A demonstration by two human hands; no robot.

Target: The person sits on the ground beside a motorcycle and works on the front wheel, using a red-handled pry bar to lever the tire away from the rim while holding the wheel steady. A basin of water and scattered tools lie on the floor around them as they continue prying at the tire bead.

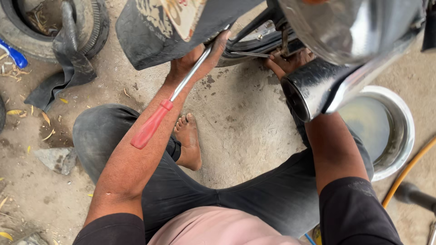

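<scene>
My left hand reaches up to the motorcycle's rear tyre under the dark mudguard. It grips the steel shaft of a red-handled screwdriver, whose handle lies back along my forearm; the tip is hidden at the tyre's edge. My right hand is at the wheel, closed on a thin metal lever that points left along the rim. The chrome exhaust pipe hides my right wrist. I squat on the ground with my bare foot between my knees.
A steel bowl of water stands at the right, with a yellow hose beside it. An old tyre with a rubber tube draped over it lies at the top left. A flat stone sits on the sandy ground.
</scene>
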